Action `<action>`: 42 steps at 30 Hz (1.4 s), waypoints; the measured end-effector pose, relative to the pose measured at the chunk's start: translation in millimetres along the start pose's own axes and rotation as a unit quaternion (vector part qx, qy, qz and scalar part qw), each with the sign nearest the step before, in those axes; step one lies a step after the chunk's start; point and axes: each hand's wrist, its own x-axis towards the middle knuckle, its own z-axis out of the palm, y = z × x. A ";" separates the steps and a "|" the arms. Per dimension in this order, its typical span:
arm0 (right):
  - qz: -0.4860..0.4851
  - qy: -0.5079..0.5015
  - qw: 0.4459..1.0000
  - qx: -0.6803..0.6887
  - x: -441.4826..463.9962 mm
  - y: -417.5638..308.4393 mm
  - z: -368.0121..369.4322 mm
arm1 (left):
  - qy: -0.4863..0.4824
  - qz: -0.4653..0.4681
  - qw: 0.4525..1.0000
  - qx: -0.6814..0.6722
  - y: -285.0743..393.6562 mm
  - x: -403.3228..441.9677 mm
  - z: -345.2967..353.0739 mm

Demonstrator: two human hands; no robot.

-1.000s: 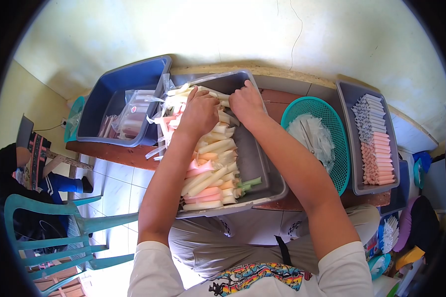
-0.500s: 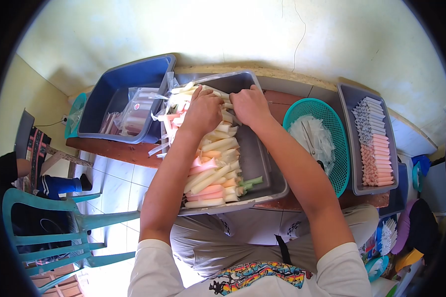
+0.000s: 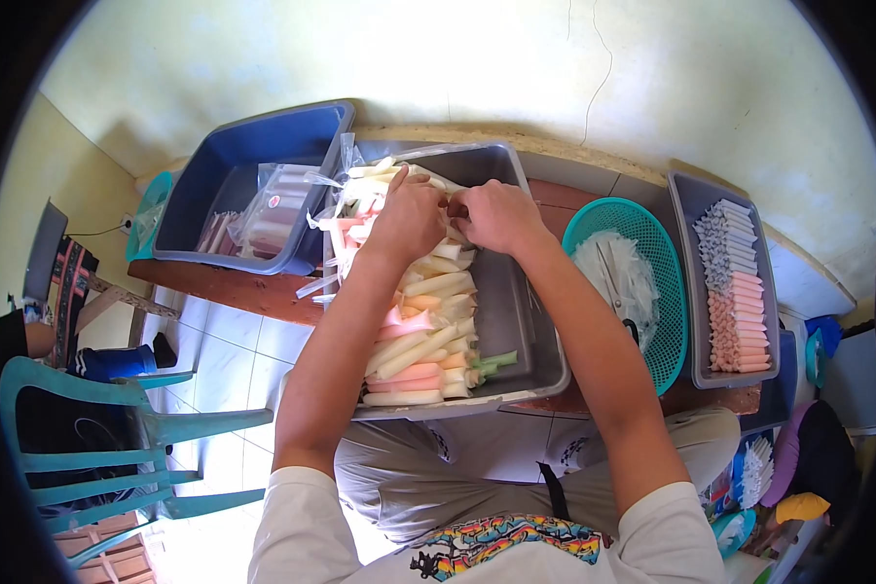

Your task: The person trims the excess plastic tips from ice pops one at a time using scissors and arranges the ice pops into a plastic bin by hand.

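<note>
Pastel plastic tubes (image 3: 414, 355), heaped in a grey tub (image 3: 506, 310), under the left hand (image 3: 411, 216) and just beside the right hand (image 3: 501, 216). Both hands curled; from here I cannot tell what they hold.

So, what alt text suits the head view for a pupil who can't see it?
A person's left hand and right hand are close together over a gray tub of pale, pink and orange filled plastic tubes. A blue tub stands at left; at right, a teal basket holds scissors and clear plastic.
</note>
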 end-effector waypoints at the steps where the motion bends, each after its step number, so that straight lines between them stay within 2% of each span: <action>1: -0.001 -0.001 1.000 -0.001 0.9 1.0 1.4 | 0.000 -0.001 1.000 0.003 -1.3 0.9 1.8; 9: -0.006 -0.047 0.998 -0.044 3.6 1.7 -0.3 | -0.002 0.003 1.000 0.013 -6.2 3.2 5.9; 19: 0.016 -0.042 0.998 -0.034 2.1 -1.8 -3.0 | -0.005 0.024 0.998 0.049 -7.0 4.1 4.7; 24: 0.006 0.053 0.994 0.093 3.6 4.3 -0.6 | 0.020 0.010 1.000 -0.002 -4.9 4.5 -4.7; 26: -0.006 0.079 0.989 0.122 4.6 5.5 -0.5 | 0.096 0.024 0.992 -0.082 -7.0 4.2 -6.0; 29: -0.028 0.125 0.977 0.170 8.6 9.4 2.9 | 0.131 -0.001 0.986 -0.108 -1.6 3.7 -14.8; 34: -0.082 0.175 0.952 0.239 12.7 14.5 3.7 | 0.152 -0.012 0.978 -0.143 -1.7 2.6 -21.5; 42: -0.055 0.187 0.929 0.313 -7.0 5.8 -19.9 | 0.134 -0.025 0.960 -0.246 21.3 -2.6 -46.9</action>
